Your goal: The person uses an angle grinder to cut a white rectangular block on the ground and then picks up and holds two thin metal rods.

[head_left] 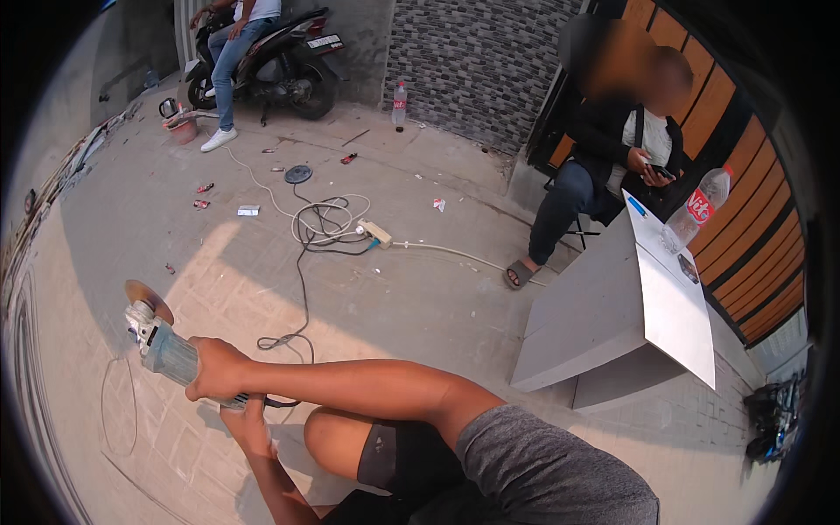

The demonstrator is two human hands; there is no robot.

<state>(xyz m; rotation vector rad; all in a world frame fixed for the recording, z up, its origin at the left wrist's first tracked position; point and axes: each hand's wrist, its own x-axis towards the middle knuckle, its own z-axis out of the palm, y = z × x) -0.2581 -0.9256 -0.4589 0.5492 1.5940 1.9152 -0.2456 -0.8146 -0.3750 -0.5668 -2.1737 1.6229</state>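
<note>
Head view: grinder (169, 353) within fingers (200, 383)

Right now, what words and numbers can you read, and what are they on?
I won't copy writing out, but here's where it could be:
Clear bottle on the white table: pale letters on a red label.
Standing bottle by the patterned wall: red label, small letters.
Motorbike plate: too small to read.
Pale packet: too small to read.
Grinder: none I can make out.
</note>
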